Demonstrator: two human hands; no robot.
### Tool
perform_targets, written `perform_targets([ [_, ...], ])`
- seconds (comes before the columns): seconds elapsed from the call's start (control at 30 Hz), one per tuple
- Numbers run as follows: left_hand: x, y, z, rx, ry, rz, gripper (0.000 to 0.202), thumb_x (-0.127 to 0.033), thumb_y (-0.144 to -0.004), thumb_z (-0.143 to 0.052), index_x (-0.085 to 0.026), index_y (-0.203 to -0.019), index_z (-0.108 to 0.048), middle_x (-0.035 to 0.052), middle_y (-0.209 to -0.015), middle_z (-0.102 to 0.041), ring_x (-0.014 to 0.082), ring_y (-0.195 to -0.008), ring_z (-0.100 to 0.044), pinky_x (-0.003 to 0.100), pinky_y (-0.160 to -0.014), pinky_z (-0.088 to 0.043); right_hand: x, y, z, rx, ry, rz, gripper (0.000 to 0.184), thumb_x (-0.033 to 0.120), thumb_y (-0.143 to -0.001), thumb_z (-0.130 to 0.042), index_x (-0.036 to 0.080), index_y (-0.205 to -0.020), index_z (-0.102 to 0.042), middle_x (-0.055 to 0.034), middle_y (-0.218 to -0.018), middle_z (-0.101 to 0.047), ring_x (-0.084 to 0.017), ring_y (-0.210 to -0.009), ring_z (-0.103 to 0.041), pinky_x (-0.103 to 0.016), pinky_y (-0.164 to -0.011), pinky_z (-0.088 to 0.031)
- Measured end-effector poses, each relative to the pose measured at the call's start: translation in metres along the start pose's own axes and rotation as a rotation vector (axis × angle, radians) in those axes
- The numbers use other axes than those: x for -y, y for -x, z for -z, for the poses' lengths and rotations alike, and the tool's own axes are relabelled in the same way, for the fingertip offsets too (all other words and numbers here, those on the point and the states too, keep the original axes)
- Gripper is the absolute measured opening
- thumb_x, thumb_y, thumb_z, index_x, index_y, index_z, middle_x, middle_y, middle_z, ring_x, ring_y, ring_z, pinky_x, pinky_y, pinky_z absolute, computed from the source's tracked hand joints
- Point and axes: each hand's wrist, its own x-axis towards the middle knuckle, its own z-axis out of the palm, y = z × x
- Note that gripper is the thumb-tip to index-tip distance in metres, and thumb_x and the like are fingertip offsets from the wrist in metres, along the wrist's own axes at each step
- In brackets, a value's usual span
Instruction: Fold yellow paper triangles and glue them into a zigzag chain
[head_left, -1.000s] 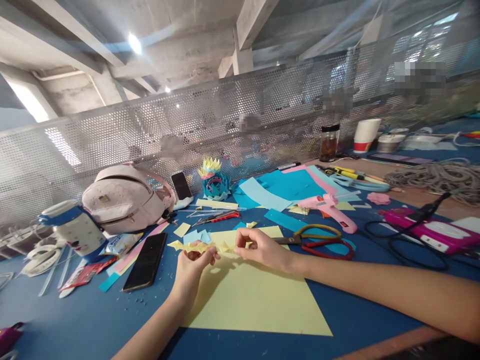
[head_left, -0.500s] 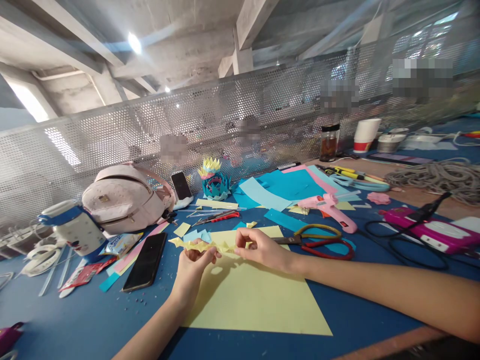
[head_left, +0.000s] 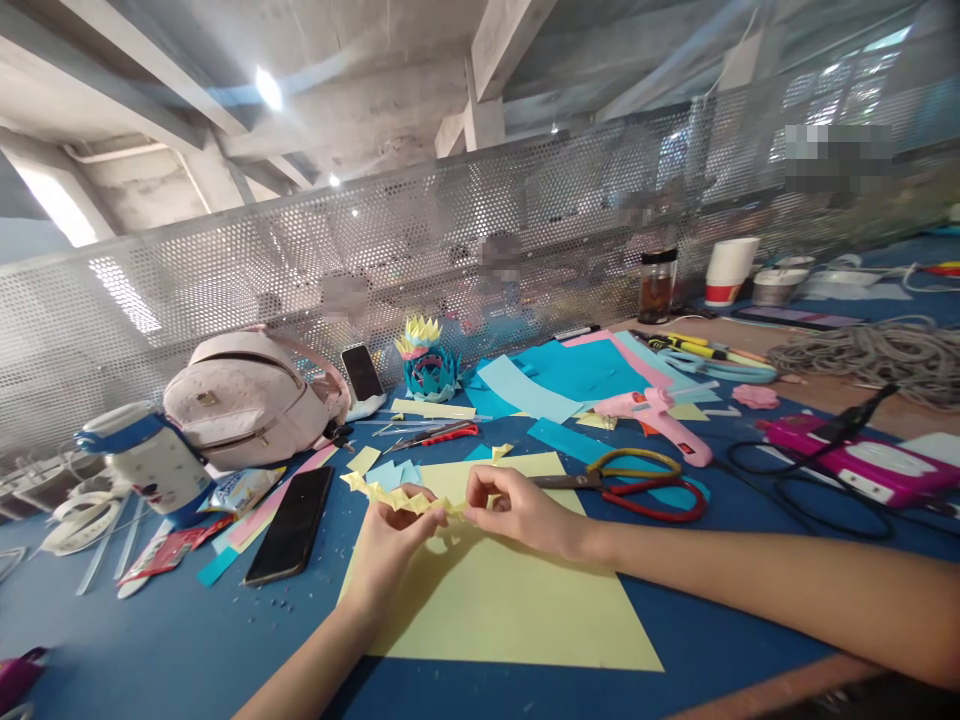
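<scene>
A pointed strip of folded yellow paper (head_left: 401, 497) runs between my hands, its free end sticking out to the left. My left hand (head_left: 401, 540) pinches it around the middle with thumb and fingers. At its right end my right hand (head_left: 517, 512) closes on the strip, hiding part of it. Beneath both hands lies a large yellow sheet (head_left: 525, 610). Just behind my right hand is a small folded yellow piece (head_left: 501, 454). Scissors with yellow and red handles (head_left: 652, 500) rest to the right, their blades pointing at that hand.
A pink glue gun (head_left: 656, 410) and blue paper sheets (head_left: 600, 365) lie behind on the right. At the back stands a blue, pink and yellow paper piece (head_left: 431, 365). Leftward are a black phone (head_left: 291, 525), a tumbler (head_left: 154, 460) and a pink backpack (head_left: 240, 395).
Both hands have shifted slightly, and the yellow strip shows more of its points between them. The right hand has moved a little left and downward. The things around them stay in place.
</scene>
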Motion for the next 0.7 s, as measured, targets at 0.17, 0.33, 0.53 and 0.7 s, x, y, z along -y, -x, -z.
perform_targets([
  [0.17, -0.0034, 0.0021, -0.0018, 0.000, -0.028, 0.003, 0.032, -0.041, -0.068, -0.085, -0.016, -0.068, -0.067, 0.0007, -0.060, -0.064, 0.0139, -0.056, -0.060, 0.022, -0.055, -0.047, -0.0002, 0.0015, -0.0027, 0.020, -0.018, -0.019, 0.025, 0.036, -0.088, -0.066, 0.019, -0.078, -0.051, 0.0023, -0.078, -0.051, -0.012, -0.069, -0.046, -0.026, -0.062, -0.036],
  [0.33, -0.0065, 0.0034, -0.0038, -0.009, -0.045, 0.009, 0.032, -0.042, -0.069, -0.084, -0.016, -0.065, -0.066, 0.0013, -0.057, -0.065, 0.0140, -0.054, -0.060, 0.022, -0.054, -0.046, -0.0033, 0.0028, -0.0044, 0.034, -0.018, -0.017, 0.024, 0.036, -0.089, -0.065, 0.019, -0.079, -0.050, 0.0022, -0.080, -0.051, -0.013, -0.072, -0.047, -0.026, -0.064, -0.037],
  [0.53, -0.0049, 0.0043, -0.0041, -0.073, -0.091, 0.032, 0.035, -0.042, -0.067, -0.085, -0.015, -0.057, -0.065, 0.0023, -0.052, -0.064, 0.0139, -0.049, -0.057, 0.023, -0.051, -0.043, -0.0026, 0.0031, -0.0063, 0.037, -0.010, -0.014, 0.024, 0.035, -0.089, -0.064, 0.019, -0.078, -0.049, 0.0026, -0.078, -0.050, -0.012, -0.070, -0.046, -0.026, -0.063, -0.037],
  [0.7, -0.0082, 0.0062, -0.0073, -0.100, -0.103, 0.058, 0.034, -0.040, -0.065, -0.085, -0.015, -0.058, -0.063, 0.0021, -0.053, -0.065, 0.0133, -0.050, -0.058, 0.021, -0.050, -0.042, -0.0028, 0.0021, -0.0061, 0.037, 0.002, -0.001, 0.025, 0.035, -0.088, -0.065, 0.019, -0.078, -0.049, 0.0030, -0.077, -0.049, -0.012, -0.069, -0.045, -0.025, -0.062, -0.037],
])
